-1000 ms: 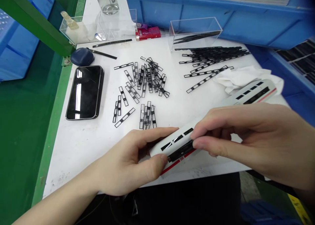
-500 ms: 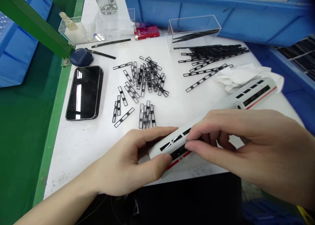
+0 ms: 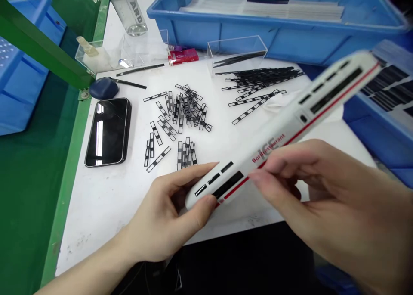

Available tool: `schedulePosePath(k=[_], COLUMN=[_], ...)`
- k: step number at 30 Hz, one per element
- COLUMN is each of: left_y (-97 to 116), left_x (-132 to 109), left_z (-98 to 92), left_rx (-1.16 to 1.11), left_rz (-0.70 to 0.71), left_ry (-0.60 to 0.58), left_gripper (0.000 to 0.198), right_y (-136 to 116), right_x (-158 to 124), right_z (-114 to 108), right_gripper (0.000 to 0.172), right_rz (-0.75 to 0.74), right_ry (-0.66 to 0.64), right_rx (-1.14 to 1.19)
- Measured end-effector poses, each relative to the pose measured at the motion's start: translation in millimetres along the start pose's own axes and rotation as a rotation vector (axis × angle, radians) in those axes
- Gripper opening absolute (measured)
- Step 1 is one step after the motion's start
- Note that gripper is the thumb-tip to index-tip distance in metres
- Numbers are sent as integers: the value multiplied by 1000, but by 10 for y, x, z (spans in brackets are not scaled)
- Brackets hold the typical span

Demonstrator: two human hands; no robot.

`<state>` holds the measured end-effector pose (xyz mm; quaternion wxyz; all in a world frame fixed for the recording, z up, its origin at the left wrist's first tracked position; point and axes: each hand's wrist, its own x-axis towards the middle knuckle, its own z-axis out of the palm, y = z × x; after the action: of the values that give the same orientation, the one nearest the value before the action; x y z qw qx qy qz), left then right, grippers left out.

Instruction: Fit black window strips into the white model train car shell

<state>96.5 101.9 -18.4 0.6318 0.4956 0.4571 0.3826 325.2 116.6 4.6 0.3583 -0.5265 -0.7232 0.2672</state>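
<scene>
My left hand [image 3: 179,215] is closed around the near end of a long white model train car body [image 3: 287,122]. The body has black window panels, a red stripe and lettering reading "Bordrestaurant" and "ICE". It slants up to the right, its far end raised above the table. My right hand [image 3: 322,196], somewhat blurred, is at the body's lower edge near the lettering. Its thumb and index fingertips are slightly apart with nothing visible between them, and the other fingers are curled. Whether it touches the body I cannot tell. Beyond lies a pile of short black-framed window strips [image 3: 187,107].
Longer black strips [image 3: 261,79] lie behind, near a clear box [image 3: 237,54]. A blue bin [image 3: 274,32] borders the back. On the left are a black-topped device [image 3: 108,131], a dark blue rounded object [image 3: 103,88] and a green post [image 3: 45,41]. A white cloth [image 3: 274,103] is partly hidden.
The far end of the train car body has risen, and its side lettering has come into view. My right thumb and index have parted from their pinch at the windows. The camera view has shifted.
</scene>
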Motion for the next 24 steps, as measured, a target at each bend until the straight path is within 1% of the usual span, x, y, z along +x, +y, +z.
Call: schedulePosePath(k=[1,2,3,4,6,7,9,12,15,18,20,24], left_y=[-12,-25,-37,-51,-77,-90,-115,-146,-170,-183,-178,-156], left_x=[-9,-19,-29,-39,-59,-69,-87,-109,-119,-112,-102,-97], left_z=[13,24,34,41,48,48,42,31,34,48,55,51], left_rx=[-44,-84,-110,-119,-111,-105,-92,-69,-12,67,59,11], left_rz=[23,48,76,100,129,137,148,163,180,204,202,169], left_ry=[41,69,85,93,82,75,73,86,94,127,141,132], left_gripper=[34,34,35,36,40,42,48,52,52,53,52,48], right_y=[-7,-17,-32,-51,-99,-123,-158,-169,-154,-134,-116,-80], right_x=[-54,-99,-131,-149,-144,-127,-84,-42,-29,2,38,92], right_z=[41,93,155,221,349,402,474,513,522,535,543,549], right_gripper=[15,14,16,23,38,40,35,30,27,27,25,16], right_rz=[75,154,230,298,385,408,430,438,441,441,438,389], right_ry=[67,103,103,78,-3,-38,-91,-126,-118,-116,-125,-119], right_rx=[73,176,305,451,728,832,958,1032,1047,1061,1064,1047])
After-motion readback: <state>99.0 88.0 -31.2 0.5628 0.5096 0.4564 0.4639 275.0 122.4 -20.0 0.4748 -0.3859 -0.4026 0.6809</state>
